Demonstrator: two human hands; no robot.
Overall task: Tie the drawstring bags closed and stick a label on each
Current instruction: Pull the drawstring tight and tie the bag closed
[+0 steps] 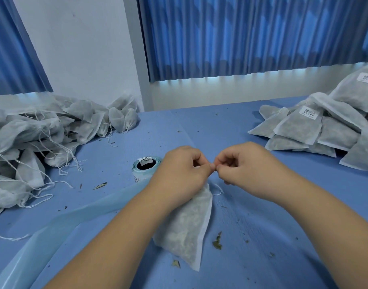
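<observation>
The drawstring bag (187, 230) we are working on lies flat on the blue table (283, 226). Its gathered neck points away from us and its filled body runs back toward us, partly under our left wrist. Greenish dried matter shows through the white fabric. Just above the neck our hands meet. The left hand (179, 174) and the right hand (245, 170) both have their fingers curled in, each pinching the thin white drawstring (217, 189) between thumb and forefinger, fingertips touching. A slack loop of string hangs out to the right of the neck, under the right hand.

Just left of the bag's neck, half hidden by the left hand, stands the label roll (144, 166), with a label showing above its dark core. A pale blue backing strip (74, 217) trails from it, past the bag's left side, to the near left corner. Leaf crumbs (217, 241) lie close to the bag's right side. Well to the bag's left sits a heap of bags (33, 138) with loose strings trailing. Well to its right and farther off is a stack of labelled bags (325, 126), with white barcode stickers visible on two. Beyond the bag hangs a blue curtain (241, 34).
</observation>
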